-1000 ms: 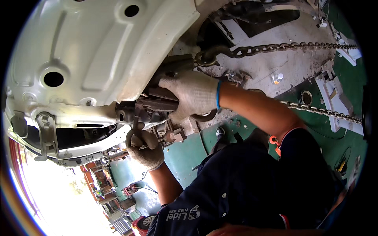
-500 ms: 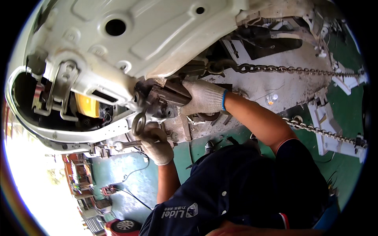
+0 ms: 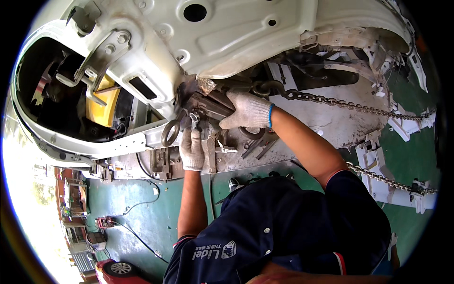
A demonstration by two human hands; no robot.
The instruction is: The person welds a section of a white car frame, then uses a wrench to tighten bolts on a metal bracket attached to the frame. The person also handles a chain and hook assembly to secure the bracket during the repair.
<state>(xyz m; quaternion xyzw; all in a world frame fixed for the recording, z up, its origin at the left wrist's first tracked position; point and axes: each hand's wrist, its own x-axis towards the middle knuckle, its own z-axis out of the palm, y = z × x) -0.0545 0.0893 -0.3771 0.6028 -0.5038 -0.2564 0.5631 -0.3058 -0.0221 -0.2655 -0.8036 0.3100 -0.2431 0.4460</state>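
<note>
A dark steel pulling clamp (image 3: 208, 107) sits on the torn edge of the pale car body's underside. My right hand (image 3: 248, 110), in a knitted work glove, grips the clamp's right side, its fingers partly hidden behind it. Below the clamp, my gloved left hand (image 3: 191, 149) is closed on a wrench (image 3: 194, 118), whose shiny head reaches up against the clamp's lower front. Whether the head sits on a bolt I cannot tell. Just left of it hangs a thick metal ring (image 3: 170, 132). A large hook (image 3: 267, 87) lies behind my right hand.
From the hook a heavy chain (image 3: 340, 103) runs right to a white stand (image 3: 406, 125). A second chain (image 3: 378, 177) stretches lower right. The car body (image 3: 227, 42) fills the top. Under it lies a dirty grey platform (image 3: 326, 146). Hoses (image 3: 142, 241) cross the green floor.
My left hand has risen toward the clamp, and the wrench has turned from lying sideways to pointing up. My right hand stays on the clamp. The view has shifted slightly.
</note>
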